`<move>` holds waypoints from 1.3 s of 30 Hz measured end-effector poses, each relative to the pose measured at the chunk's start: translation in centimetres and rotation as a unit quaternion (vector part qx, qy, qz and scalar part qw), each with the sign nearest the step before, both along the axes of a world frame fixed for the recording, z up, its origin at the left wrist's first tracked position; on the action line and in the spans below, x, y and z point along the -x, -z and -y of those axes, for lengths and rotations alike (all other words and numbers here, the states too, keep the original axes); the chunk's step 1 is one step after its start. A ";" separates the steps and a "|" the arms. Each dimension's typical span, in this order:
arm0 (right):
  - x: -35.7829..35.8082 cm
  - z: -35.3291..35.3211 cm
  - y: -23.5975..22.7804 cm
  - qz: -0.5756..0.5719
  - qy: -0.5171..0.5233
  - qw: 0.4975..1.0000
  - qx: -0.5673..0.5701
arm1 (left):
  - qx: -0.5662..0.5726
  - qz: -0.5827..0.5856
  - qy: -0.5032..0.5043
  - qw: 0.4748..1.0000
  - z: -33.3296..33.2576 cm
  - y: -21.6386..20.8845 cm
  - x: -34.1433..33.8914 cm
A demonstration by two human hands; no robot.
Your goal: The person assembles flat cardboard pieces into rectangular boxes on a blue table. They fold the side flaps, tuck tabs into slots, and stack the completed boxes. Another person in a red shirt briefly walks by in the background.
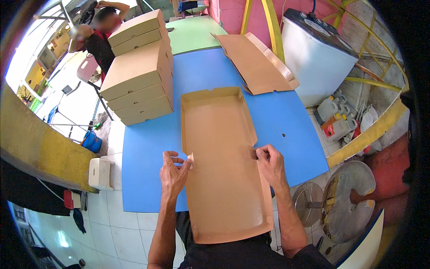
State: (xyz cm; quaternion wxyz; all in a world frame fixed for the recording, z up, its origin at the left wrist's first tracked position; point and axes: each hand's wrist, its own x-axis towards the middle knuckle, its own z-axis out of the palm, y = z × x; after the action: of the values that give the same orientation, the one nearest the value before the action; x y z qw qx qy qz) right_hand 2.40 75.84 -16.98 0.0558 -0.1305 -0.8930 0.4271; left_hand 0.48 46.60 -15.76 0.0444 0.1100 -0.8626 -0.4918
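An open brown cardboard box (226,179) lies unfolded lengthwise before me, with low raised walls around both halves. Its far half rests on the blue table (148,179), and its near half reaches over the table's front edge above my lap. At the left notch between the halves, my left hand (174,175) has its thumb and a fingertip at a small side flap, the other fingers curled. Across from it, my right hand (272,167) pinches the box's right side by the other notch. Its fingertips partly hide the edge there.
Closed cardboard boxes (134,76) are stacked at the table's left. Flat cardboard blanks (253,62) lie at the far right. A white washing machine (313,54), plastic jugs (336,121) and a round stool (309,201) stand to the right. People (101,36) are beyond the stack.
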 end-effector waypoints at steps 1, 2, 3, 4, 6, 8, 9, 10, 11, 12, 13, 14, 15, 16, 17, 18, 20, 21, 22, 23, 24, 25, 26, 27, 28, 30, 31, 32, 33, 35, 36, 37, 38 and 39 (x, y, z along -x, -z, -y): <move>0.1 -0.1 0.5 -0.044 -0.010 0.998 0.039 | -0.022 0.008 0.016 1.000 0.3 0.0 0.1; 0.3 -0.1 0.9 -0.060 0.005 0.996 0.070 | -0.050 0.036 0.027 0.998 0.5 0.0 0.5; 0.4 -0.1 1.2 -0.064 0.017 0.992 0.104 | -0.089 0.071 0.041 0.993 0.7 0.0 0.7; 0.5 0.0 1.3 -0.072 0.011 0.992 0.105 | -0.077 0.082 0.051 0.992 1.0 -0.1 1.1; 1.0 0.2 1.2 -0.083 -0.014 0.990 0.118 | -0.075 0.112 0.073 0.988 1.3 -0.1 1.9; 1.9 0.2 0.5 -0.044 -0.022 0.997 0.054 | -0.054 0.132 0.085 0.986 1.5 -0.2 2.6; 2.4 0.1 0.1 -0.031 -0.021 0.999 0.027 | -0.044 0.140 0.090 0.985 1.5 -0.2 2.7; 2.9 0.0 -0.2 -0.033 -0.027 0.999 0.017 | -0.034 0.127 0.098 0.986 1.5 -0.2 2.8; 3.3 -0.2 -0.5 -0.032 -0.025 0.999 0.008 | -0.025 0.114 0.107 0.987 1.5 -0.2 2.8; 3.6 -0.4 -0.7 -0.011 -0.028 1.000 0.008 | -0.014 0.122 0.116 0.986 1.5 -0.3 2.7; 3.9 -0.6 -0.8 -0.008 -0.053 0.998 0.013 | -0.017 0.089 0.119 0.989 1.4 -0.3 2.4; 4.0 -0.8 -0.8 0.014 -0.085 0.996 0.027 | -0.019 0.077 0.121 0.990 1.4 -0.3 2.1; 4.0 -0.9 -0.8 0.022 -0.106 0.993 0.036 | -0.022 0.064 0.122 0.990 1.4 -0.4 1.8; 4.0 -0.9 -0.7 0.016 -0.106 0.994 0.012 | -0.017 0.055 0.125 0.990 1.4 -0.4 1.4; 3.9 -0.8 -0.7 -0.003 -0.096 0.995 -0.017 | -0.013 0.046 0.128 0.991 1.4 -0.3 1.0; 3.8 -0.6 -0.6 0.004 -0.088 0.995 -0.052 | -0.011 0.024 0.129 0.991 1.4 -0.2 0.5; 3.6 -0.3 -0.6 0.024 -0.066 0.998 0.004 | 0.002 -0.007 0.136 0.991 1.2 0.2 -0.4; 3.5 -0.1 -0.8 0.038 -0.048 0.998 0.022 | 0.006 -0.035 0.147 0.989 1.2 0.5 -0.8; 3.3 0.0 -0.9 0.010 -0.057 0.997 0.043 | 0.004 -0.033 0.130 0.991 1.1 0.9 -1.3; 3.1 0.1 -1.1 -0.027 -0.060 0.996 0.059 | 0.000 -0.037 0.119 0.992 1.1 1.3 -1.9; 2.9 0.2 -1.4 -0.062 -0.074 0.992 0.075 | -0.010 -0.053 0.113 0.992 1.1 1.6 -2.4; 2.6 0.1 -1.6 -0.040 -0.066 0.993 0.085 | -0.005 -0.032 0.099 0.995 1.1 1.9 -2.8; 2.3 0.0 -1.8 -0.016 -0.069 0.993 0.091 | -0.009 -0.025 0.088 0.996 1.0 2.2 -3.3; 2.1 -0.2 -2.0 0.003 -0.065 0.993 0.094 | -0.016 -0.019 0.071 0.997 1.1 2.4 -3.7; 1.8 -0.4 -2.1 -0.017 -0.087 0.988 0.124 | -0.029 -0.040 0.066 0.997 1.1 2.5 -4.0; 1.3 -0.8 -2.2 0.006 -0.104 0.983 0.153 | -0.058 -0.091 0.055 0.993 1.3 2.4 -4.5; 1.0 -1.1 -2.3 0.039 -0.107 0.982 0.150 | -0.066 -0.035 0.051 0.996 1.5 2.1 -4.7; 0.8 -1.1 -2.2 0.006 -0.124 0.984 0.128 | -0.079 0.017 0.061 0.995 1.8 1.8 -5.0; 0.5 -1.4 -2.2 -0.045 -0.155 0.981 0.105 | -0.099 0.074 0.067 0.990 2.0 1.4 -5.3; 0.1 -1.4 -2.2 -0.030 -0.175 0.983 0.034 | -0.049 0.051 0.093 0.993 2.5 0.9 -5.8; -0.1 -1.2 -2.2 -0.042 -0.185 0.981 0.047 | -0.028 0.045 0.105 0.993 2.7 0.8 -6.0; -0.2 -1.0 -2.1 -0.029 -0.179 0.982 0.054 | -0.012 0.044 0.127 0.991 3.0 0.8 -6.2; -0.2 -0.7 -2.1 -0.028 -0.167 0.983 0.063 | 0.004 0.044 0.150 0.988 3.2 0.9 -6.2; -0.1 -0.3 -2.1 -0.047 -0.162 0.979 0.114 | 0.020 0.045 0.172 0.984 3.4 1.1 -6.1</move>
State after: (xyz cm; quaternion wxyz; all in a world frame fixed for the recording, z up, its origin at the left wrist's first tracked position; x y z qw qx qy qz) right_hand 2.54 76.17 -14.92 0.0126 0.0311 -0.8442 0.5350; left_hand 6.62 43.16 -16.84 -0.0774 -0.0192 -0.8795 -0.4691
